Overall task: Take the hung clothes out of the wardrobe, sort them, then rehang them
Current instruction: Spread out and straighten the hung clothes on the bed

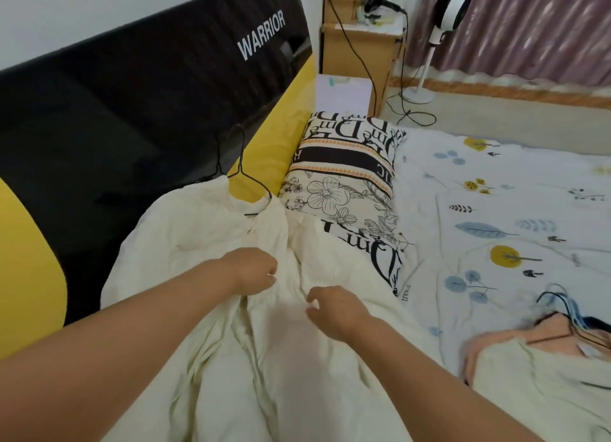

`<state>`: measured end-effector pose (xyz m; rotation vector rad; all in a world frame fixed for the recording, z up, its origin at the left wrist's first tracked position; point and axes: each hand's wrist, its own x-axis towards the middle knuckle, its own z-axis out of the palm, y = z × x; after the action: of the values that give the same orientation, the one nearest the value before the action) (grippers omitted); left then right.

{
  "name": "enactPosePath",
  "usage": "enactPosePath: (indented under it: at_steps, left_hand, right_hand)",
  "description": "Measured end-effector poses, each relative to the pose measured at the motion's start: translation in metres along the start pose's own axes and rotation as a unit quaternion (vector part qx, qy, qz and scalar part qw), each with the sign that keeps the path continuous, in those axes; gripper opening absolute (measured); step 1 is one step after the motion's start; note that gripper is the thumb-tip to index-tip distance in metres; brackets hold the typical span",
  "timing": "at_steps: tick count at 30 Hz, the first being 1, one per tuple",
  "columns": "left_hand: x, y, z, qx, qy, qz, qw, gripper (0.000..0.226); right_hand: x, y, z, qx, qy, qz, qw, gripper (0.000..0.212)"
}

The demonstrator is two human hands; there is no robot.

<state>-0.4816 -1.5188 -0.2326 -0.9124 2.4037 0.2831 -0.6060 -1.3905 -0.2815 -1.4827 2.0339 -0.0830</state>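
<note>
While cream garment point(231, 309) lies spread on bed point(496, 190), hanger point(246, 180) in neck, sorting step is in hand, I judge. My left hand point(253, 271) and right hand point(334, 309) rest on cloth, fingers loosely curled, gripping nothing. Next: smooth folds, join other pile point(542, 369).

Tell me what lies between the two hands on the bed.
In the head view, only rumpled folds of the cream garment lie between the left hand and right hand; both rest on it.
</note>
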Motion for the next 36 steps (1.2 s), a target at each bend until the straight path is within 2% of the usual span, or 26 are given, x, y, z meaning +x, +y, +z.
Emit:
enactPosePath:
  at_steps: [9,18,24,28,36]
  left_hand:
    - [-0.051,0.088,0.004,-0.025,-0.054,0.056,0.997,0.041]
    - [-0.076,0.208,0.028,-0.039,-0.071,0.122,0.989,0.041]
    - [-0.066,0.293,0.048,-0.052,-0.082,0.126,0.987,0.04]
    - [-0.039,0.361,0.065,-0.071,-0.05,0.121,0.989,0.036]
    - [0.033,0.474,0.107,-0.113,0.029,0.099,0.988,0.045]
  right_hand:
    - [-0.108,0.035,-0.034,-0.073,-0.08,0.034,0.994,0.035]
    - [-0.213,0.136,-0.042,-0.065,-0.088,0.111,0.988,0.037]
    - [-0.265,0.241,-0.032,-0.023,-0.098,0.167,0.981,0.04]
    - [-0.292,0.325,-0.02,-0.002,-0.095,0.229,0.969,0.038]
    - [-0.304,0.485,-0.001,-0.009,0.01,0.308,0.951,0.041]
